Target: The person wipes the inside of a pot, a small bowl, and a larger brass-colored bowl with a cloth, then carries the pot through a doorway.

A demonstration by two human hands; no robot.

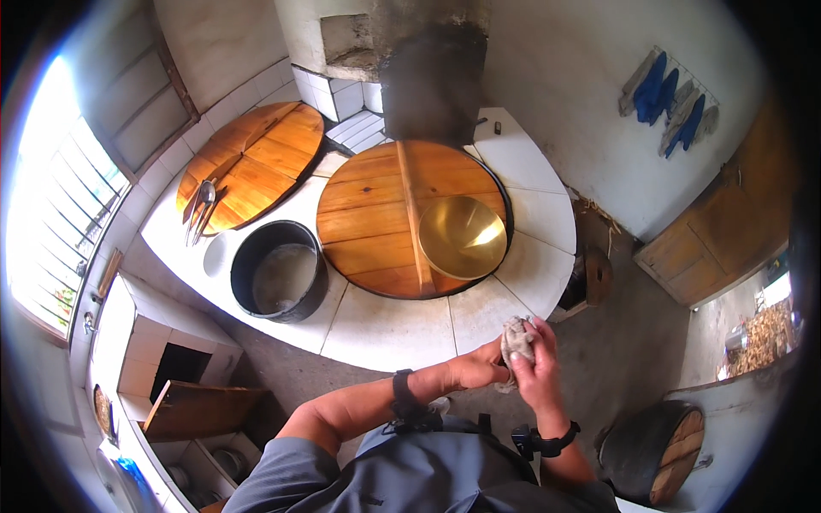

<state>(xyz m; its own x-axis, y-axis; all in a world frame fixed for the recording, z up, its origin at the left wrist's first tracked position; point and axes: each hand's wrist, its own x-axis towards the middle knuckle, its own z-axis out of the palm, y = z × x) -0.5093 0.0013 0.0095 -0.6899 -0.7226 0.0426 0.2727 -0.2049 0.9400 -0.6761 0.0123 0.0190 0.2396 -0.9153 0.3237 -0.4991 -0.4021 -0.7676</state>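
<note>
A crumpled grey-beige cloth [517,343] is bunched between my left hand [482,367] and my right hand [540,359], just past the front edge of the white tiled stove top [391,320]. Both hands grip it; some fingers are hidden in its folds. Beyond them a shiny brass-coloured bowl [458,234] rests on a round wooden lid [365,221] with a raised wooden bar. To the left stands a black pot [314,298] with cloudy liquid [283,276] inside. A second wooden lid [272,160] lies farther back, with metal ladles [206,192] at its near end.
A white round dish [217,254] stands left of the pot. Cloths and blue gloves [664,93] hang on the right wall above a wooden cabinet [712,237]. A dark barrel [641,449] is at lower right. An open wooden door [205,410] juts out at lower left.
</note>
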